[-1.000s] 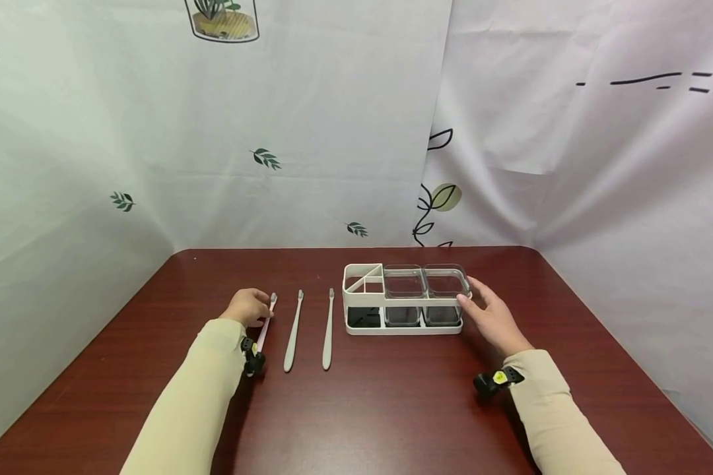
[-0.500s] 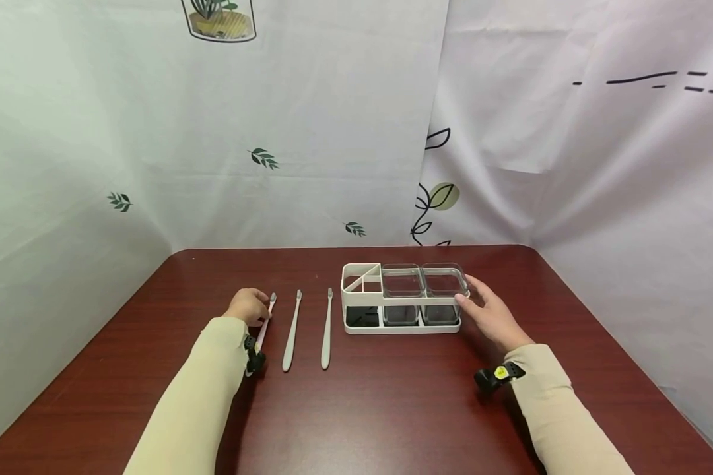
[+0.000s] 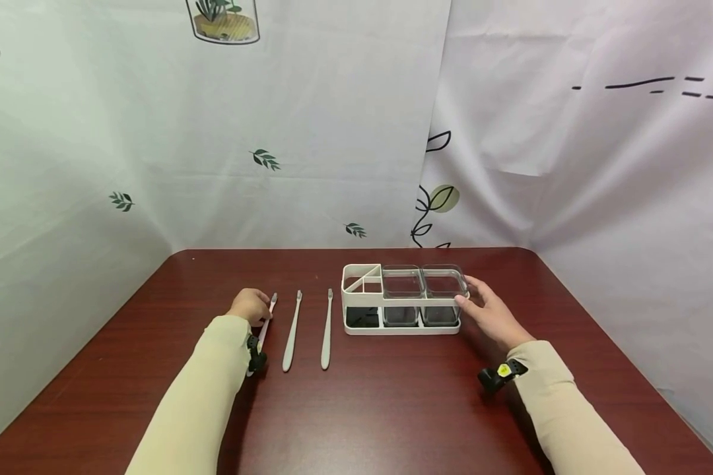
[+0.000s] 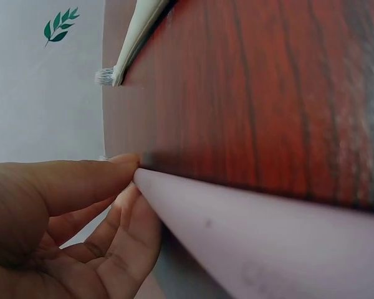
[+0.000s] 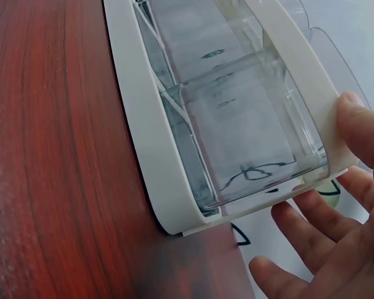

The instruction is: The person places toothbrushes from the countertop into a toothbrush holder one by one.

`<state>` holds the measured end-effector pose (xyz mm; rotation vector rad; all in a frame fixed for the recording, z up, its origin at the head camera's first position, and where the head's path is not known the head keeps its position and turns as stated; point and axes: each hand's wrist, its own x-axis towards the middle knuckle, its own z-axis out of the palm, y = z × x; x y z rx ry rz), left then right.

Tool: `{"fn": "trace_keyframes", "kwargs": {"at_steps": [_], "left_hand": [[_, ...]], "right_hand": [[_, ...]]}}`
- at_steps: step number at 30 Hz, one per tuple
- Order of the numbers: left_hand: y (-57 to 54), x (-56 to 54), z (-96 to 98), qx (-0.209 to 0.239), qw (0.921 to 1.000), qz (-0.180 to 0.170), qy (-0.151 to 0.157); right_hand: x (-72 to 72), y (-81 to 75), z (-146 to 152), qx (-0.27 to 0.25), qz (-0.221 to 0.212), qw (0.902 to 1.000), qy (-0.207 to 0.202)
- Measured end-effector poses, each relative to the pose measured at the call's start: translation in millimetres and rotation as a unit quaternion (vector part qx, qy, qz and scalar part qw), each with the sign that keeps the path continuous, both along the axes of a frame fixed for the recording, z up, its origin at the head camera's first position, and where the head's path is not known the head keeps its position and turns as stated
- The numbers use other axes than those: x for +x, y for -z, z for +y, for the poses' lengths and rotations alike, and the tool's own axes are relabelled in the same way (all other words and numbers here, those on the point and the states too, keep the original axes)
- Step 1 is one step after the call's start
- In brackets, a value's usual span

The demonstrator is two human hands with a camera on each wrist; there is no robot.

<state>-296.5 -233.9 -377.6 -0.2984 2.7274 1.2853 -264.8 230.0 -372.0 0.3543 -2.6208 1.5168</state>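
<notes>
I have both hands in view. My left hand (image 3: 249, 306) is nearly closed, thumb and fingertips meeting in a pinch on the pink toothbrush (image 4: 255, 230) around its narrow neck; the wider handle runs back under the wrist, and the head points to the far edge. I cannot tell whether the brush is lifted or lies flat.

My right hand (image 3: 496, 320) is partly open, curved around the right end of the white rack (image 3: 362, 300) — thumb on the front of the upper rail, forefinger round at the end, the remaining fingers loosely bent and spread.

The rack stands upright on the dark red surface (image 3: 392, 409), right of the brushes. Two clear cups, the left cup (image 3: 402, 318) and the right cup (image 3: 442, 316), sit side by side in it, the latter nearest my right hand. The rack's left section is split by a diagonal bar.

Between the pink brush and the rack lie two pale toothbrushes, a middle brush (image 3: 290, 343) and a right-hand brush (image 3: 326, 343), well apart from each other — heads away from me. Behind everything hangs a white cloth (image 3: 333, 99) printed with leaves.
</notes>
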Motion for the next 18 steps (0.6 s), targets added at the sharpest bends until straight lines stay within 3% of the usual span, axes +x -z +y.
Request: {"fn": "trace_keyframes", "kwargs": {"at_steps": [18], "left_hand": [[-4.7,-1.0,5.9,-0.044,0.9989,-0.012,-0.004]], "right_hand": [[-2.0,-0.9,3.2,-0.002,-0.003,0.9998,-0.019]]}}
